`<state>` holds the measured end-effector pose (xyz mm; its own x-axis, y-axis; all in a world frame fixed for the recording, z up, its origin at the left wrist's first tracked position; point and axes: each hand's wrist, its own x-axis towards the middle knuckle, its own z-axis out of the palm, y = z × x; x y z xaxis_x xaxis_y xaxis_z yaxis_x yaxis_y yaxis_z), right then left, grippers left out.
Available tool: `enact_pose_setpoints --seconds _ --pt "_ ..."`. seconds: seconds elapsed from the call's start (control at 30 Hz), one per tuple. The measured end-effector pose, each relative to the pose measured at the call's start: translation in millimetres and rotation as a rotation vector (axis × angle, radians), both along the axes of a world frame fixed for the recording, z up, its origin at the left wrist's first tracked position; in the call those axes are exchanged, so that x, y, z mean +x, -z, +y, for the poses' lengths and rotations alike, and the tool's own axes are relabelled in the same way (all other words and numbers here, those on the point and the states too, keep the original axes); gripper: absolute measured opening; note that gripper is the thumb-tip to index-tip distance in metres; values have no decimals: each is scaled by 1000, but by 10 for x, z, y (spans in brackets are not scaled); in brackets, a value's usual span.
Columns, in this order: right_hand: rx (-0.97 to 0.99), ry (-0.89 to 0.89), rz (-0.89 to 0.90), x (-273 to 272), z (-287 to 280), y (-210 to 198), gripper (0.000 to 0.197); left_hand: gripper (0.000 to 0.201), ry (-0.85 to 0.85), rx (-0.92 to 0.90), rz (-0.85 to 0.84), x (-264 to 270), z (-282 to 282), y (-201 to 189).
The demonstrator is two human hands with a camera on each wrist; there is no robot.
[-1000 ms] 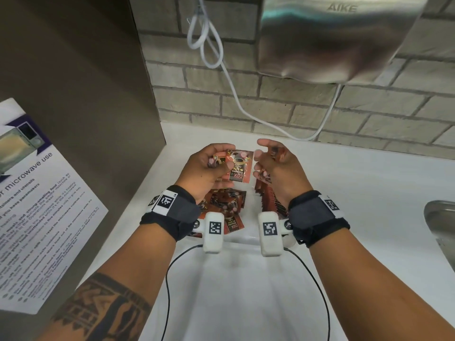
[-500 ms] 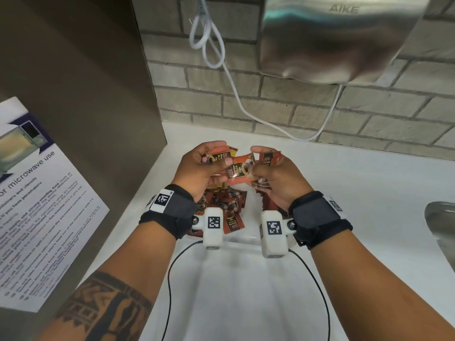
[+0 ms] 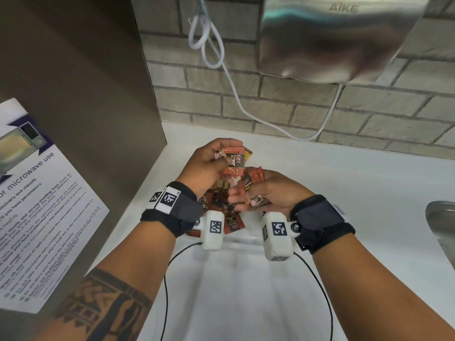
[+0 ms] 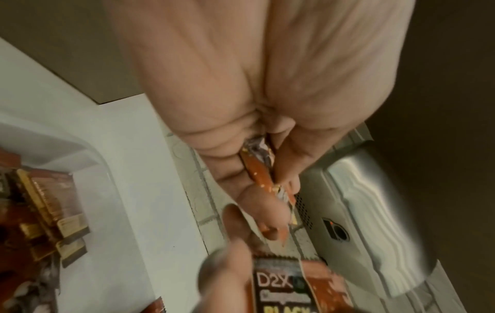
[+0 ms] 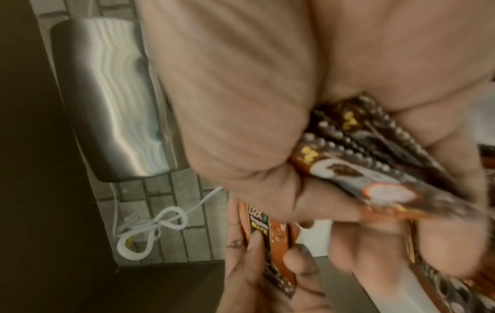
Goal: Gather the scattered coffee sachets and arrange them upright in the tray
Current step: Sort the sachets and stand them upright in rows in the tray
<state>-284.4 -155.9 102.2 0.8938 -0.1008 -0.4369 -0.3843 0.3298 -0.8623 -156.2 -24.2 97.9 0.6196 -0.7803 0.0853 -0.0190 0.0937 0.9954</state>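
My left hand [image 3: 216,158] grips a small stack of orange and brown coffee sachets [image 3: 235,158] above the counter; in the left wrist view the thumb and fingers pinch the sachets [image 4: 258,169] edge-on. Just below and to the right, my right hand [image 3: 248,198] holds another bunch of sachets [image 3: 251,180], seen close in the right wrist view as a fanned bundle of sachets [image 5: 369,165] under the thumb. More sachets [image 3: 231,223] lie in the white tray [image 3: 243,244] beneath both hands. The tray's rim [image 4: 88,152] shows in the left wrist view with sachets [image 4: 51,203] standing inside.
A steel hand dryer [image 3: 332,38] hangs on the brick wall with a looped white cable [image 3: 204,38]. A brown cabinet side [image 3: 81,94] with a microwave notice [image 3: 34,198] stands on the left. A steel sink edge [image 3: 443,222] is at the right.
The two hands have come apart: the left has lifted slightly away with its sachets, and the right has dropped lower toward the tray with its bunch.
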Motion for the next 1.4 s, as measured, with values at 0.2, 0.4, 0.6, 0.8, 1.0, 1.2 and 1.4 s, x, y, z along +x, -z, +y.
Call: enact_pose_setpoints --seconds 0.2,0.4,0.6,0.8,1.0,1.2,1.4 --pt "-228 403 -179 112 -43 -2 46 42 -39 3 -36 -13 7 65" --pt "-151 403 -210 104 -60 -16 41 31 -37 -40 112 28 19 71" --pt "-169 581 -287 148 -71 44 39 31 -57 105 51 -30 13 90" --pt "-133 564 -336 191 25 43 51 33 -136 74 98 -166 -57 68" --pt "-80 640 -292 123 -126 -3 32 44 -250 74 77 -46 8 66" --pt "-143 502 -257 175 35 19 48 17 -311 79 -301 -170 -87 72" --pt "-120 556 -294 114 -74 43 43 17 -256 15 -126 -70 11 124"
